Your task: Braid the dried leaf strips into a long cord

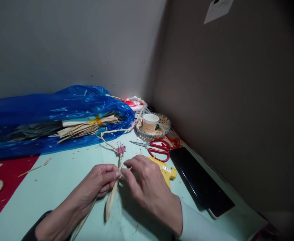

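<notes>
Fingertips of the left hand [100,182] and the right hand [147,182] meet on the straw braid [119,160], each grip clamped on it from its own side, the left slightly nearer the loose ends. From that pinch the braid's long axis runs away from the person, up past a pink binder clip [121,149] toward the blue bag [61,107]. Below the grip, loose strips [110,202] point back toward the person, lying on the desk [61,174]. Just beyond the right hand sit a yellow glue gun [167,171] and red scissors [157,149].
</notes>
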Motion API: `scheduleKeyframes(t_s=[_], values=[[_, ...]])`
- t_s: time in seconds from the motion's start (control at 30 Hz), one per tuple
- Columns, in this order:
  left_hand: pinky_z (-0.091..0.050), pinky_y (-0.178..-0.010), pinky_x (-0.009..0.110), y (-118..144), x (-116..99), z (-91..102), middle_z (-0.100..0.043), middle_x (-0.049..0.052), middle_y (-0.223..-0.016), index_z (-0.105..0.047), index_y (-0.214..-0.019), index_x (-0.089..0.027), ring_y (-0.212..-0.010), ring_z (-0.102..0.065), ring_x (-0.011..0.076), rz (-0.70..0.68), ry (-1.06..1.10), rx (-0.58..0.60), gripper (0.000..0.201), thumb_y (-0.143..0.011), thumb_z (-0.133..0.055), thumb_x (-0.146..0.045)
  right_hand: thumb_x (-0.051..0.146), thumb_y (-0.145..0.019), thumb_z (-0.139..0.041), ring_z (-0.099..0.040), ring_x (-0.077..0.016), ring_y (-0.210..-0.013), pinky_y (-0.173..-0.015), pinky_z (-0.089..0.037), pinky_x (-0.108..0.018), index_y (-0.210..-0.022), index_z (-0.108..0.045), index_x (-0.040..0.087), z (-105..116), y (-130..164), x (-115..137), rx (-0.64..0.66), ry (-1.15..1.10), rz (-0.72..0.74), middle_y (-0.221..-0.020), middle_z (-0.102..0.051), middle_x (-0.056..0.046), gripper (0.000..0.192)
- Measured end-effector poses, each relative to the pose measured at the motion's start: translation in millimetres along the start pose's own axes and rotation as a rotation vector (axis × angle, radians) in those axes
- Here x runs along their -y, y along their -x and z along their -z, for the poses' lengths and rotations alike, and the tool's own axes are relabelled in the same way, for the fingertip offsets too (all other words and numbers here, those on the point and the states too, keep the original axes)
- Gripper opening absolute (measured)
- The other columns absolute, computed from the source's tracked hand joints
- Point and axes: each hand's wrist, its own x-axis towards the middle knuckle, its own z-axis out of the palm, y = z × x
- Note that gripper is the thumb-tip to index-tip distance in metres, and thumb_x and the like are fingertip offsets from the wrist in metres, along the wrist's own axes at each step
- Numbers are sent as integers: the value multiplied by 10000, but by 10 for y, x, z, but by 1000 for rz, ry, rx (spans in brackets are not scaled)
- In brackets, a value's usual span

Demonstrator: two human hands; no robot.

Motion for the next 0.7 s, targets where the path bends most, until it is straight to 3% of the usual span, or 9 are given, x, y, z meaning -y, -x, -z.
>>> scheduleKeyframes(t_s=[0.07, 0.2, 0.5, 0.7], values=[[-103, -428, 215, 1, 16, 3, -331, -116, -491, -532, -676, -176, -433, -177, 51, -19, -18, 11, 222, -766, -628, -355, 284, -945, -466, -582, -169, -836, -741, -392, -275, -897, -662, 166, -1, -61, -58, 63, -138, -95, -856, -672, -49, 234], [-112, -422, 212, 3, -9, -37, -379, -109, -476, -549, -696, -169, -415, -201, 53, -51, -95, -8, 182, -786, -580, -324, 259, -912, -497, -521, -107, -603, -616, -362, -220, -731, -637, 154, -124, -150, -176, 233, -417, -186, -586, -569, 25, 251], [-304, -434, 215, 35, -61, -76, -586, -27, -519, -582, -611, -154, -377, -387, 73, -121, -356, -121, 250, -765, -573, -351, 216, -800, -576, -458, -92, -569, -497, -319, -188, -717, -632, 127, -239, -186, -220, 173, -519, -319, -616, -559, 15, 133], [-251, -419, 210, 68, -89, -42, -599, -16, -500, -593, -637, -155, -366, -377, 76, -56, -385, -125, 243, -752, -560, -366, 205, -794, -555, -489, -96, -539, -481, -335, -185, -725, -628, 126, -235, -169, -209, 157, -524, -328, -609, -615, -5, 128]])
